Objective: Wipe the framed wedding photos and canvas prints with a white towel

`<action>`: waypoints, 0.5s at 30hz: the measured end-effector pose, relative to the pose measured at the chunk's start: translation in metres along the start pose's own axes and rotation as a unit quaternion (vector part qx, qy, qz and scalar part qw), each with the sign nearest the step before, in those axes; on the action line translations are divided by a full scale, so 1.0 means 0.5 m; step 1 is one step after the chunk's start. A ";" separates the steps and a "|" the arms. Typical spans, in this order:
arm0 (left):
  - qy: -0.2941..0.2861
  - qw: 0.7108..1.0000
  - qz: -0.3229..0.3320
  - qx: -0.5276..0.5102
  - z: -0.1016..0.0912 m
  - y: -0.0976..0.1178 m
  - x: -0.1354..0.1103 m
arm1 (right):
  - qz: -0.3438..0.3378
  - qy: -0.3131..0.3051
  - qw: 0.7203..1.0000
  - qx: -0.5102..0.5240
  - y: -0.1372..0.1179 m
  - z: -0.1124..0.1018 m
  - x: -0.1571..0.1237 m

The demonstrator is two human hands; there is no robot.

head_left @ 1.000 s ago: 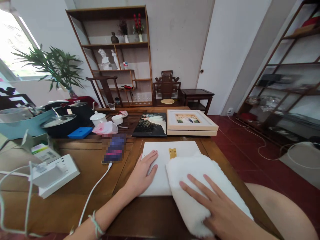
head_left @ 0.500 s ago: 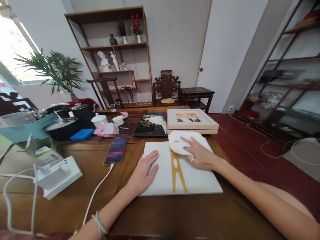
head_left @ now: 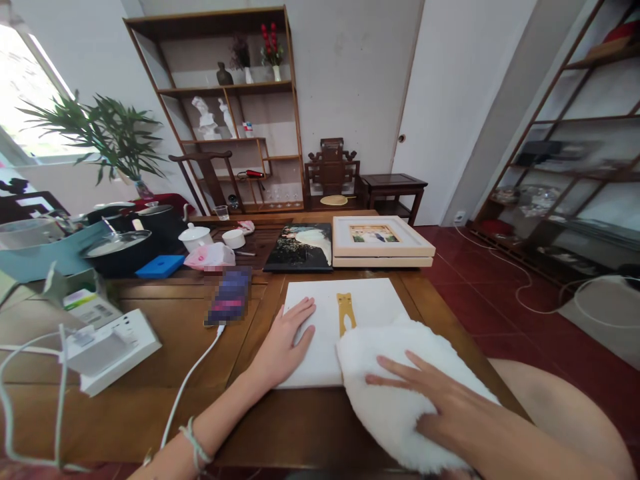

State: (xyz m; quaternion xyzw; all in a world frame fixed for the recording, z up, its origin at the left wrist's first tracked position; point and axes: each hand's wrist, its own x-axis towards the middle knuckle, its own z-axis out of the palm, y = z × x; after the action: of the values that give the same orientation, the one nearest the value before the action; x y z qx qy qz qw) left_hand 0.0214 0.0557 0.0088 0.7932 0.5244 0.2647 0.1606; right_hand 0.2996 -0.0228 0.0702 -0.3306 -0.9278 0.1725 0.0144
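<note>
A white board [head_left: 313, 340] lies flat on the wooden table in front of me. On its left edge rests my left hand [head_left: 289, 340], open, fingers stretched flat on the surface. My right hand [head_left: 425, 387] has a fluffy white cloth [head_left: 385, 413] under its palm, two fingers spread over the top and the others partly hidden. The cloth covers the board's lower right part and hangs past its near edge. A gold bear-headed figure [head_left: 345, 310] shows on the board, its lower end hidden beneath the cloth.
Behind the board lie a dark photo panel [head_left: 300, 247] and pale picture frames [head_left: 383, 250]. To the left are a phone [head_left: 230, 297] on a white cable [head_left: 187, 373], a white box [head_left: 120, 350], a blue block [head_left: 160, 266] and a lidded pan [head_left: 117, 250]. A round stool [head_left: 560, 413] stands right.
My right hand has drawn the cloth from the board's far right side towards me, uncovering the top of the gold figure and hiding its lower part. My left hand stays in place.
</note>
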 end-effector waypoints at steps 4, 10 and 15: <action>0.004 1.000 0.001 -0.005 0.001 -0.002 -0.001 | 0.051 0.042 0.998 0.021 0.056 -0.002 0.041; -0.007 1.000 -0.006 0.008 0.002 -0.004 -0.003 | 0.136 0.093 0.986 0.029 0.146 -0.024 0.176; -0.016 1.000 -0.016 0.014 0.001 -0.001 -0.001 | 0.136 0.083 0.987 0.026 0.159 -0.039 0.212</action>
State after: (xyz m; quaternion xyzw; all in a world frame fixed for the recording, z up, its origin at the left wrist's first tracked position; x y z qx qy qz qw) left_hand 0.0212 0.0553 0.0081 0.7912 0.5377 0.2421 0.1620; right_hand 0.2678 0.1061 0.0531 -0.4666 -0.8648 0.1690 0.0761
